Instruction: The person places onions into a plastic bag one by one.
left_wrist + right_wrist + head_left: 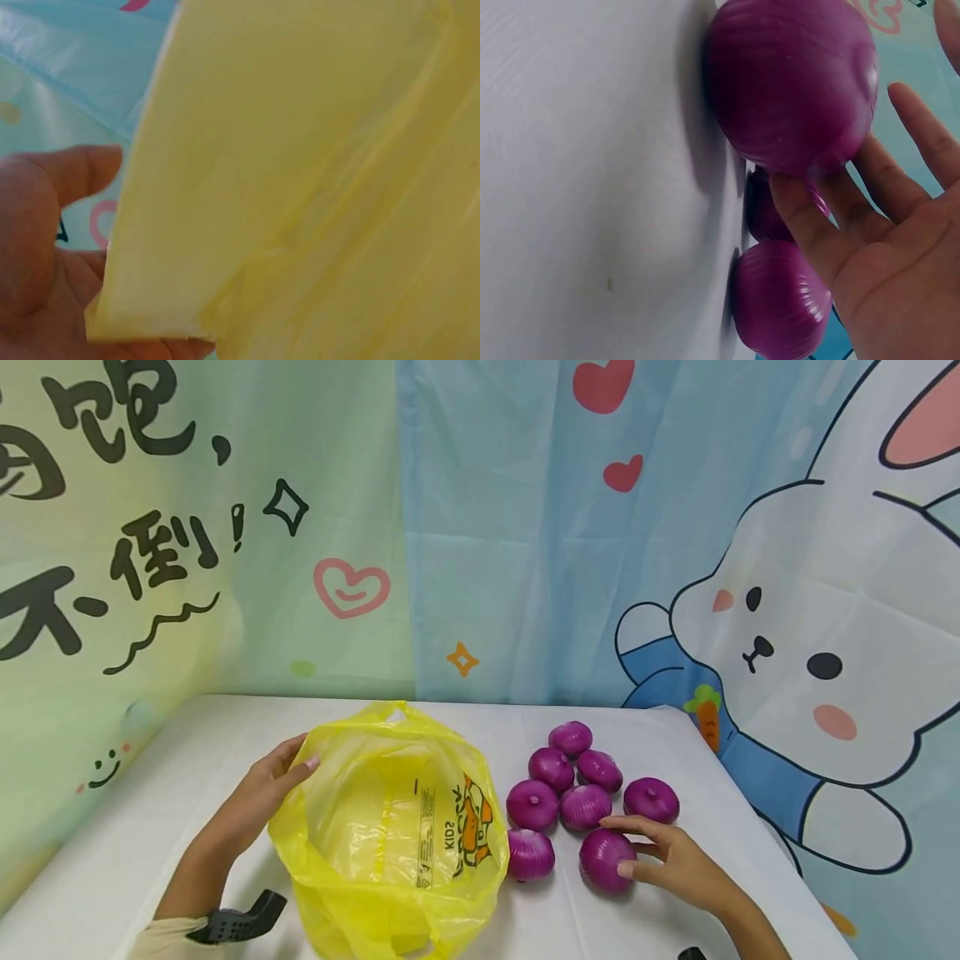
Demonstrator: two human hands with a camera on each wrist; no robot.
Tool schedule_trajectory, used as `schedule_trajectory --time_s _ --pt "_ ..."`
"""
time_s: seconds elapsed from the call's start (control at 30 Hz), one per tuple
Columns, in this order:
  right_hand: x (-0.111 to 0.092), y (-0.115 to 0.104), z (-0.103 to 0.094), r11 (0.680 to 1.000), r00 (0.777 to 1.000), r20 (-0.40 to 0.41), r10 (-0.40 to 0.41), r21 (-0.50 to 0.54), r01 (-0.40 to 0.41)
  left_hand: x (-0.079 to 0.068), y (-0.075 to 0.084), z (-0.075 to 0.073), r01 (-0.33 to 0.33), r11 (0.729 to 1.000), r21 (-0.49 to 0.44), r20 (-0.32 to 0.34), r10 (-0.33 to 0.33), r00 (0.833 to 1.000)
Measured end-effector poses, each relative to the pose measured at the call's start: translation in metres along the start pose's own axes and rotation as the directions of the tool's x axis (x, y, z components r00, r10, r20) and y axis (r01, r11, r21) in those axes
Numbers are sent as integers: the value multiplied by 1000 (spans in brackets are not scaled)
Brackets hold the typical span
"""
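A yellow plastic bag (382,835) with printing stands on the table, its mouth spread wide. My left hand (258,797) is at its left side; in the left wrist view the fingers pass behind the yellow film and the thumb (90,169) stays apart from them. My right hand (675,860) is at the nearest purple onion (602,862). In the right wrist view, straight fingers (877,176) reach behind this onion at its far side, and the thumb (949,34) stands off it. Part of the left fingers is hidden by the bag.
Several more purple onions (587,807) lie grouped behind and left of the right hand. One onion (529,855) sits against the bag's right side. The white-covered table (720,810) backs onto a printed cloth (495,527) with a cartoon rabbit.
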State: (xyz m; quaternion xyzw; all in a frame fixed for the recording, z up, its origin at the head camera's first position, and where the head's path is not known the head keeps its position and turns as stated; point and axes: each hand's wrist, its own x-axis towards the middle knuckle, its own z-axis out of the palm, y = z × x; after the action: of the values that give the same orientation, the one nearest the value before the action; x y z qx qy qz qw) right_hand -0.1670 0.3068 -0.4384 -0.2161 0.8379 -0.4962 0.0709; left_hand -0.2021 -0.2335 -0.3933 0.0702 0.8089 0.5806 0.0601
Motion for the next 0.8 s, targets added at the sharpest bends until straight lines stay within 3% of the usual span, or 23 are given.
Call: schedule_trajectory --time_s 0.13,0.37,0.63,0.8 --pt "0 2 3 996 998 7 63 -58 -63 1 -1 2 7 1000 26 -13 -7 1000" --pt "0 9 7 986 990 13 137 -95 -135 2 0 5 43 999 -14 -67 -44 997" --pt "1 7 9 986 990 17 142 -90 -140 6 9 8 102 993 -54 -127 -108 986" --pt "1 1 4 987 991 45 128 -104 -123 7 11 10 112 990 -87 -115 -122 986"
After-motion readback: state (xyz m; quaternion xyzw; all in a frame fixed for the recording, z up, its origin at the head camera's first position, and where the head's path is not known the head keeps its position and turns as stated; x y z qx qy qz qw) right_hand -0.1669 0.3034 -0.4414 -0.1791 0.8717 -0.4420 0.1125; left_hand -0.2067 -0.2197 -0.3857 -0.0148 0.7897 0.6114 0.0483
